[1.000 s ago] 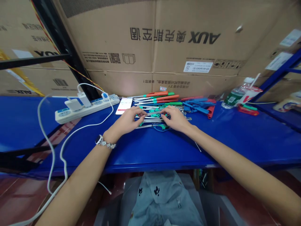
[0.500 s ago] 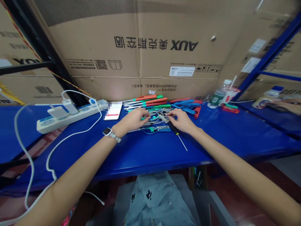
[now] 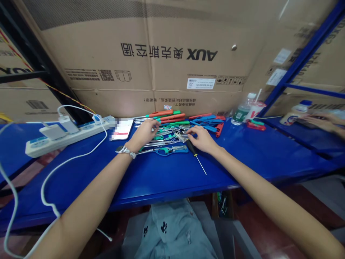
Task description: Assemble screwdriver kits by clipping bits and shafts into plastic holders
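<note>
My left hand (image 3: pixel 144 133), with a silver watch on its wrist, is over the left side of a pile of lighter parts (image 3: pixel 172 133). Its fingers are bent but apart, close to long lighters with orange handles (image 3: pixel 172 117), and I see nothing between them. At the pile's right side, my right hand (image 3: pixel 201 138) has thumb and fingers drawn together beside small silver metal pieces (image 3: pixel 180 137); what they pinch is too small to make out. Below them lies a black-handled screwdriver (image 3: pixel 192 147). An opened blue lighter casing (image 3: pixel 172 151) with a clear tank lies in front.
Blue and red plastic casings (image 3: pixel 207 121) lie behind my right hand. A phone (image 3: pixel 123 129) and a white power strip (image 3: pixel 70 135) with cables are at left. A water bottle (image 3: pixel 241 112) and cup (image 3: pixel 254 110) stand at right, near another person's hand (image 3: pixel 323 122). Cardboard (image 3: pixel 161 72) stands behind.
My left hand has moved back and left, away from the middle of the pile toward the orange-handled lighters. My right hand stays by the metal pieces. The view has shifted slightly right.
</note>
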The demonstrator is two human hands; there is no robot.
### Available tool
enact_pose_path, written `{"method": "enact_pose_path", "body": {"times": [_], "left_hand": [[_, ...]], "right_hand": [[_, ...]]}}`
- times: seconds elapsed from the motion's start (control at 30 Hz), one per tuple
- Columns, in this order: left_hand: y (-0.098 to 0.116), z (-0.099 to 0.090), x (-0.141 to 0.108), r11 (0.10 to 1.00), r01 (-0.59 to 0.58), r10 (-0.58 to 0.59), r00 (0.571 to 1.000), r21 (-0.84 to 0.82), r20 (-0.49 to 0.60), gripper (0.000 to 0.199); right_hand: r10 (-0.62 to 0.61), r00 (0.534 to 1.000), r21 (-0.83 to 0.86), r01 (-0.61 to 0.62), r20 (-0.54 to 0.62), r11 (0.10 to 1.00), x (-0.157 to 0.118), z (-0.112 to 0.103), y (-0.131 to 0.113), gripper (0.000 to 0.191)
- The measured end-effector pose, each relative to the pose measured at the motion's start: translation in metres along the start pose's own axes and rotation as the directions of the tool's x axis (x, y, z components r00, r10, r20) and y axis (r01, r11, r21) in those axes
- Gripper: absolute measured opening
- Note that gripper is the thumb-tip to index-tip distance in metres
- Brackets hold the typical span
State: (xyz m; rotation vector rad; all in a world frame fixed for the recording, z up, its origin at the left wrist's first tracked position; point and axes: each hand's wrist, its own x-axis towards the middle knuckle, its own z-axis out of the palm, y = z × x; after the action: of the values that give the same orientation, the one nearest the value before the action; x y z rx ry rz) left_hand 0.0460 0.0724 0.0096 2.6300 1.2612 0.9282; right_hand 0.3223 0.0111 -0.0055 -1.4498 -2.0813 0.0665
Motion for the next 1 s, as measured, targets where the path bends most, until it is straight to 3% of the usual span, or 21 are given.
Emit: {"method": "enact_pose_path", "body": {"times": [0.13,0.27,0.4,0.6,0.77,0.83,1.0], "left_hand": [[-0.023,-0.007,-0.006,0.994,0.112,-0.111,0.991,-0.001,-0.07,0.02],[-0.026,-0.007,-0.01,0.991,0.132,-0.132,0.99,-0.011,-0.047,0.02],[-0.028,-0.007,-0.011,0.991,0.133,-0.133,0.989,-0.006,-0.058,0.02],[-0.04,-0.014,-0.012,0.981,0.192,-0.19,0.977,0.01,-0.097,0.02],[-0.047,-0.018,-0.015,0.966,0.255,-0.251,0.962,0.029,-0.104,0.019],[-0.047,-0.018,-0.017,0.963,0.266,-0.26,0.959,0.039,-0.109,0.019],[-0.04,-0.024,-0.018,0.971,0.227,-0.215,0.964,0.069,-0.156,0.044]], "right_hand": [[-0.078,0.996,-0.044,0.08,0.045,0.996,0.035,0.018,-0.022,0.016],[-0.111,0.99,-0.101,0.119,0.083,0.988,0.079,0.039,-0.049,0.022],[-0.14,0.978,-0.186,0.168,0.155,0.968,0.105,0.056,-0.063,0.014],[-0.133,0.984,-0.215,0.155,0.115,0.964,0.118,0.066,-0.066,0.026],[-0.143,0.978,-0.221,0.174,0.15,0.96,0.13,0.066,-0.066,0.008],[-0.141,0.977,-0.188,0.17,0.159,0.967,0.133,0.064,-0.066,0.01],[-0.162,0.971,-0.009,0.166,0.175,0.986,0.127,0.047,-0.062,0.014]]}}
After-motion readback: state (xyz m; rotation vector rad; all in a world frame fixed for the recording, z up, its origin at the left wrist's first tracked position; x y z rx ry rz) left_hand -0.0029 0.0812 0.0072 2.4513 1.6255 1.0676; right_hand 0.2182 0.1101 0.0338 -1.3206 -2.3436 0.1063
